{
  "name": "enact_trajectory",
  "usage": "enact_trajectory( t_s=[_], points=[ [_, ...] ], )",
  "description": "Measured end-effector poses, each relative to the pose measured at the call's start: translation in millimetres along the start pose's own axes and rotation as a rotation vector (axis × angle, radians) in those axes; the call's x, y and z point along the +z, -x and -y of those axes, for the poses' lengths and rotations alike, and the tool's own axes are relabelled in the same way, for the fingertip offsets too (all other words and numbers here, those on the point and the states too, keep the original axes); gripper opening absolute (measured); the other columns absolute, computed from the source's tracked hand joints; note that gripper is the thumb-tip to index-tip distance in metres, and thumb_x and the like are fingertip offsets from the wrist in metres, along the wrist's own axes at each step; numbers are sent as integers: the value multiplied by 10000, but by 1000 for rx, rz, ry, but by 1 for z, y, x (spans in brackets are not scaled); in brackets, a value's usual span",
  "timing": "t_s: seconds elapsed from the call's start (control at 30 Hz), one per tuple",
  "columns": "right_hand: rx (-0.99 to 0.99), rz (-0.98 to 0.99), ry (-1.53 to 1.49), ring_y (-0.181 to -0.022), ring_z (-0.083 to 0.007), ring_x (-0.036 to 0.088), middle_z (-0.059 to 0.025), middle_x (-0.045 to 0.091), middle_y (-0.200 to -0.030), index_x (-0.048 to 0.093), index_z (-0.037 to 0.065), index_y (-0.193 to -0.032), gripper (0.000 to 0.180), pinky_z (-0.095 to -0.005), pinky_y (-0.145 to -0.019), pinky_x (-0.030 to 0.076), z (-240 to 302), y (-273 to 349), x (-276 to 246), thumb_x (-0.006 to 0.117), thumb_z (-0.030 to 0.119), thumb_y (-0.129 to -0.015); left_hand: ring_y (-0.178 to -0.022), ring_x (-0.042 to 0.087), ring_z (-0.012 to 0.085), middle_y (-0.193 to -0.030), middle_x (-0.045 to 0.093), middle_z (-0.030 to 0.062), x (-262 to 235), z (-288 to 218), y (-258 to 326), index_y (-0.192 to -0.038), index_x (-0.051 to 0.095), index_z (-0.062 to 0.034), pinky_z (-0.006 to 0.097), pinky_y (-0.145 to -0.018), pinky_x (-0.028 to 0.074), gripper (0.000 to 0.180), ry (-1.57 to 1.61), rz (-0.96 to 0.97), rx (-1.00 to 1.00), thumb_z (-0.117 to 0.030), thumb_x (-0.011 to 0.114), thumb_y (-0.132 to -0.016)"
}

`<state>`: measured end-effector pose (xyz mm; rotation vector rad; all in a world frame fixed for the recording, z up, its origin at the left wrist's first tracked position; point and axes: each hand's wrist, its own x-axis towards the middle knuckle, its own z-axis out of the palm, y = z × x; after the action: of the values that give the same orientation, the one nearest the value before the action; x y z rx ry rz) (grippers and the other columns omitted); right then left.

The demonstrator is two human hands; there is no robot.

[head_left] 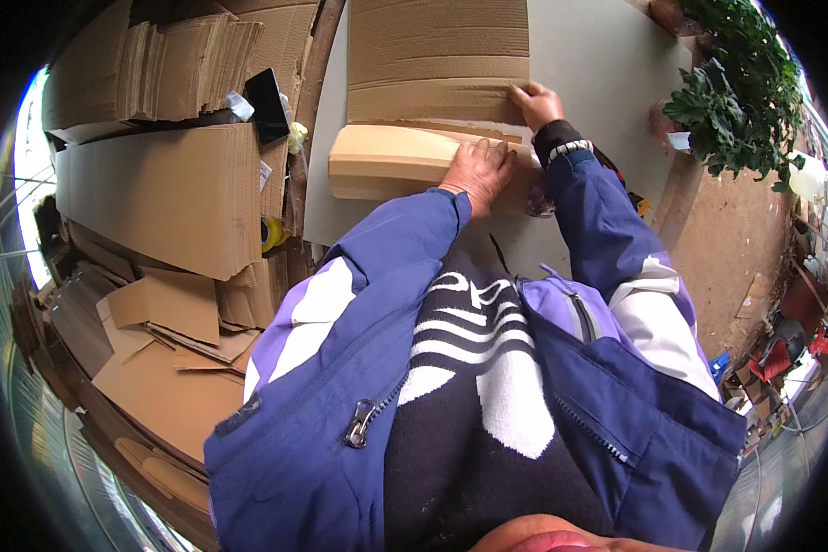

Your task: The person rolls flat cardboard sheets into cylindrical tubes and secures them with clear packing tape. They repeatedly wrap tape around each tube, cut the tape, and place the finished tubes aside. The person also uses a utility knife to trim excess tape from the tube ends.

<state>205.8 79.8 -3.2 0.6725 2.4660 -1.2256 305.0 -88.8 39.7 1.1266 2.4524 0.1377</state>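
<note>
A brown cardboard sheet (439, 57) with several crease lines lies on the pale grey table. Nearer to me is a folded, lighter cardboard piece (386, 156), long and boxlike, running along the sheet's near edge. My left hand (481, 175) rests on the right part of this folded piece, its fingers stretched forward over the top. At the sheet's near right corner, my right hand (536, 104) has its fingers closed on the edge. Part of the thumb is hidden. Beneath my right wrist lies something in clear plastic (540, 201), only partly visible.
Stacked cardboard (161, 198) fills the left side, with a dark flat device (267, 106) and yellow tape roll (272, 235) beside it. Loose cardboard offcuts (170, 377) lie lower left. A leafy potted plant (731, 110) stands at the table's right edge. Clutter (782, 368) lies lower right.
</note>
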Motion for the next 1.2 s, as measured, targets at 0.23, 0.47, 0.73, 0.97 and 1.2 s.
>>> enact_trajectory(
  t_s=[0.23,0.47,0.73,0.97,1.2],
  points=[
    [-543,-141,-242,-875,-316,747,-193,748,-942,757,51,-1042,294,-395,-767,571,37,2,-27,710,314,-920,-1291,523,386,-1505,466,165,14,5,-1,-1516,371,-97,598,-1062,372,926,54,-107,18,-298,765,-703],
    [-23,-135,128,-1103,-363,692,-182,735,-1150,725,25,-1158,488,-417,-931,543,-29,-76,-51,724,434,-891,-1385,449,384,-1535,428,157,8,-1,5,-1504,384,-92,560,-1123,341,1027,3,-118,-6,-379,849,-634],
    [-468,538,753,-1356,-398,488,-153,470,-1520,416,96,-1502,1109,-484,-1042,508,-44,95,-60,949,385,-573,-1416,415,396,-1574,403,141,15,-4,5,-1531,358,-126,601,-1123,316,945,-8,-66,-23,-328,796,-719],
    [-257,439,865,-1304,-431,502,-93,448,-1515,373,170,-1521,1143,-482,-1034,530,-11,123,-41,937,243,-530,-1295,504,333,-1404,543,127,12,14,-5,-1350,551,-107,476,-1109,381,636,379,-159,-14,-400,724,-813],
    [-308,382,883,-1299,-425,499,-85,445,-1516,388,158,-1500,1091,-494,-1003,550,-14,142,-41,925,272,-557,-1235,543,349,-1327,581,129,30,57,-74,-1249,661,-109,470,-1078,427,367,386,-93,-330,-294,675,-932]
  ],
)
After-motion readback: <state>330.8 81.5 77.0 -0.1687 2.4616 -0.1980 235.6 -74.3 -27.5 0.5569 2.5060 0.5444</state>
